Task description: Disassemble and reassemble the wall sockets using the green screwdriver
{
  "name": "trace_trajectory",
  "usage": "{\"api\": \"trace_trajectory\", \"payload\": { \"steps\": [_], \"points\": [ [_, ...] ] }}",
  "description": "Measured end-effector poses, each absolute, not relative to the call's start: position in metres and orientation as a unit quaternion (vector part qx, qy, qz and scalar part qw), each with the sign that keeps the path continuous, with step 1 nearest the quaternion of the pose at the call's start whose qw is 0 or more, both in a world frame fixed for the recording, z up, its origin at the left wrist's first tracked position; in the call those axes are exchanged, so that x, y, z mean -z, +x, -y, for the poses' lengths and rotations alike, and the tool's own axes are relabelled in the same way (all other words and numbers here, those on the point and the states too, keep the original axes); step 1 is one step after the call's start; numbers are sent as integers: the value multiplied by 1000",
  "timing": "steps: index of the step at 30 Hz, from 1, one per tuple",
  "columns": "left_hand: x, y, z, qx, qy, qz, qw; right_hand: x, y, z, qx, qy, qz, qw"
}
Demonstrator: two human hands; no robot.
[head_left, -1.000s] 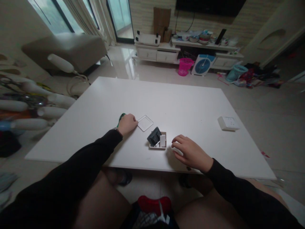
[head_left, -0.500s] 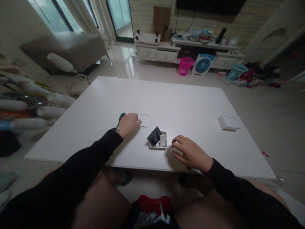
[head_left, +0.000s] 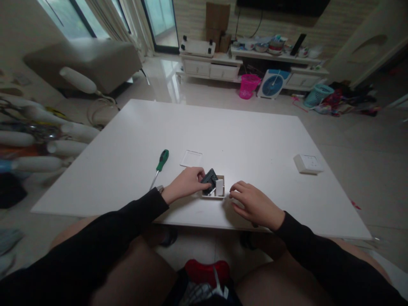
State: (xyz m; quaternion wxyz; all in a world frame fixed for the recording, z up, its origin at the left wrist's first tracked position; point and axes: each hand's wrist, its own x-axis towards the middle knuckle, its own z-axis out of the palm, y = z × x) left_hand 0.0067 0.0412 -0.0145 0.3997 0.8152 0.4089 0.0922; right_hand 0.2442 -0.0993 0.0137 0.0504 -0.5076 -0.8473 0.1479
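A small opened wall-socket base (head_left: 219, 192) lies near the front edge of the white table (head_left: 242, 131), with a dark module (head_left: 210, 176) tilted up out of it. My left hand (head_left: 185, 185) reaches in from the left and its fingertips pinch that dark module. My right hand (head_left: 253, 204) rests curled on the table just right of the base; I cannot see what, if anything, is under its fingers. A thin white faceplate (head_left: 191, 158) lies flat behind the left hand. A green-handled screwdriver (head_left: 160, 165) lies to the left.
A second, whole white socket (head_left: 307, 163) sits near the table's right edge. Beyond the table are a pink basket (head_left: 248, 86), a blue fan (head_left: 272, 84), a low white cabinet (head_left: 210, 68) and a grey sofa (head_left: 86, 61). Clutter lies at the far left.
My left hand let go of the faceplate and screwdriver, leaving both on the table, and moved right to grip the dark module. The right hand has barely moved.
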Motion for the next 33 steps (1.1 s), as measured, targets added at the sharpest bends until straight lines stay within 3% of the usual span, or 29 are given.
{"api": "trace_trajectory", "payload": {
  "steps": [23,29,33],
  "points": [
    [14,3,-49,-81,791,-395,461,-9,245,100,-161,-511,843,39],
    [3,-1,-61,-165,780,-412,442,-9,245,99,-158,-507,846,44],
    [-2,-7,-68,-249,708,-434,499,-9,244,100,-153,-506,847,54]
  ]
}}
